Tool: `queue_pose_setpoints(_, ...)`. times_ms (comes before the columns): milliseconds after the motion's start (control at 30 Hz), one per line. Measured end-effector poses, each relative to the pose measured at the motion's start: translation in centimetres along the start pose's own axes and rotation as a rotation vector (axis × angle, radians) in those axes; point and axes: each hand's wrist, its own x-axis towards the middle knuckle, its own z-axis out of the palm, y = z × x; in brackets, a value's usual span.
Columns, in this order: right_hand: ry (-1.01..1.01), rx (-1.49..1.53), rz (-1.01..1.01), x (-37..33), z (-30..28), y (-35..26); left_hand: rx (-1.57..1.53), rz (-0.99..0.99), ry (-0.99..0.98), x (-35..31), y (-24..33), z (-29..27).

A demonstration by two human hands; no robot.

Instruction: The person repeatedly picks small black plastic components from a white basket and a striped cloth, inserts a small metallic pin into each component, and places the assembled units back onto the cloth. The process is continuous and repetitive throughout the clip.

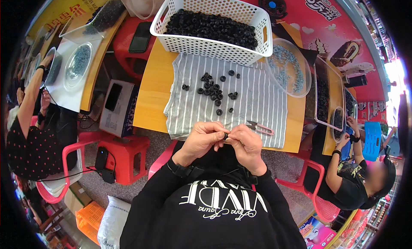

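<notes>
My left hand (pixel 205 138) and my right hand (pixel 246 146) meet just off the table's near edge. Between their fingertips they pinch a small black ring-shaped part (pixel 225 136), mostly covered by the fingers. Beyond them, a grey-and-white striped cloth (pixel 184 107) lies over the table, with several loose black ring-shaped parts (pixel 213 93) scattered on it. Pink-handled thread snips (pixel 260 127) rest on the cloth, close to my right hand. At the table's far side stands a white perforated basket (pixel 206 46) heaped with black parts (pixel 210 28).
Right of the basket is a clear round tray (pixel 310 77) of small bluish pieces. A small black fan (pixel 272 5) stands behind it. Red stools (pixel 124 156) and a carton (pixel 118 107) are at left. Other people work at side tables, one left (pixel 36 137), one right (pixel 356 176).
</notes>
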Motion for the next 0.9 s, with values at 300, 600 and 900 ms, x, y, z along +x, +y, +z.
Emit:
queue_pose_setpoints(300, -0.024, 0.105, 0.128, -0.2, -0.4, 1.1, 0.093, 0.047, 0.045, 0.0, -0.4, 0.3)
queue_pose_setpoints(600, -0.267, 0.099, 0.096, 0.6, -1.1, 1.0, 0.007, -0.013, 0.014, 0.1, 0.3, 0.1)
queue_pose_setpoints(900, -0.156, 0.031, -0.114, 0.0, 0.5, 1.5, -0.059, -0.021, -0.055, 0.0, 0.5, -0.5)
